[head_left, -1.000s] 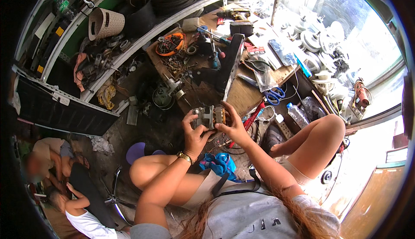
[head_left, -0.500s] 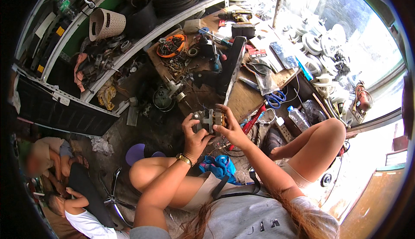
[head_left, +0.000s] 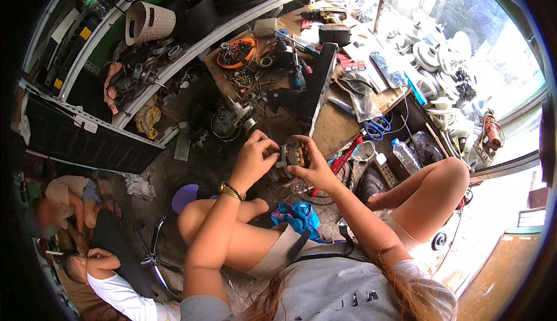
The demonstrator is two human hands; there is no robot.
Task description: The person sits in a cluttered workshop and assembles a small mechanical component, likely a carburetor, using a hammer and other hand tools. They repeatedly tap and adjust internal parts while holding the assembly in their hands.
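A small electric motor (head_left: 297, 155) with copper-coloured windings and a grey metal housing is in my right hand (head_left: 313, 167), whose fingers wrap its right side. Just left of the housing is my left hand (head_left: 253, 161), its thumb and fingers curled together in a pinch. Whatever is between those fingertips, if anything, is too small to make out. Beyond the left hand, a metal shaft assembly (head_left: 241, 112) sits beside a round greenish motor housing (head_left: 225, 125).
A low wooden workbench (head_left: 336, 132) holds a cordless drill (head_left: 325, 16), an orange tray of small parts (head_left: 237, 53), blue-handled scissors (head_left: 377, 127) and a phone (head_left: 389, 69). Blue cloth (head_left: 297, 218) lies between my legs. Two people sit at the lower left, one in a white shirt (head_left: 125, 289).
My left hand has left the motor's dark end and moved a little left, fingers curled. The motor has turned in my right hand, showing more of its windings.
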